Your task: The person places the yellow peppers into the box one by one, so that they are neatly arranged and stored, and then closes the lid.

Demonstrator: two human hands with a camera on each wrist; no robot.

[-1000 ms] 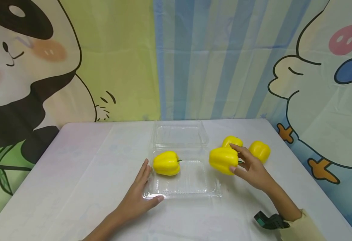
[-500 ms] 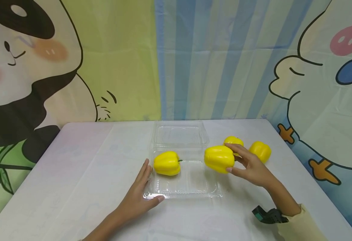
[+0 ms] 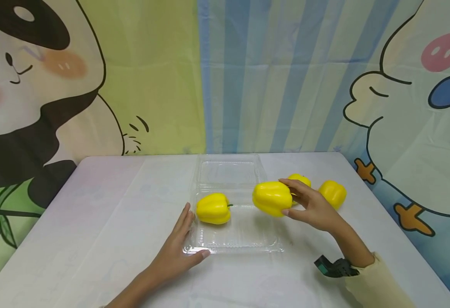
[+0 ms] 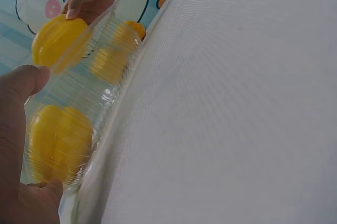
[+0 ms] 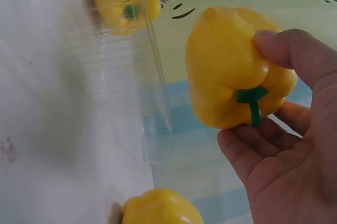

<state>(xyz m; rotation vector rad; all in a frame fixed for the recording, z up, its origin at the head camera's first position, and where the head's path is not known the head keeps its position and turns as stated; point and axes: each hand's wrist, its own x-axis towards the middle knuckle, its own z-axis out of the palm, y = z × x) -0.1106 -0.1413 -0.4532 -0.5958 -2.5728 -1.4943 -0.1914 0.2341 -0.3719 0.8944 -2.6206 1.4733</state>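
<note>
My right hand (image 3: pixel 312 205) grips a yellow bell pepper (image 3: pixel 272 198) by its stem end, raised over the right side of a clear plastic clamshell box (image 3: pixel 244 244). The green stem (image 5: pixel 253 100) faces the palm in the right wrist view. Another yellow bell pepper (image 3: pixel 213 208) lies in the left part of the box, its stem pointing right. At the box's left front corner rests my left hand (image 3: pixel 175 252), fingers extended along the side wall and thumb at the front rim. The left wrist view shows that thumb and fingers (image 4: pixel 31 79) at the box's edge.
Two more yellow bell peppers sit on the white table (image 3: pixel 105 239) right of the box: one pepper (image 3: pixel 302 178) partly behind my right hand, one pepper (image 3: pixel 333 193) farther right. The box's open lid (image 3: pixel 230 171) lies flat toward the back, before a cartoon-printed curtain (image 3: pixel 155 77).
My right hand has carried its bell pepper leftward and slightly up, from beside the box's right edge to over the box. The left hand and the other peppers have stayed put.
</note>
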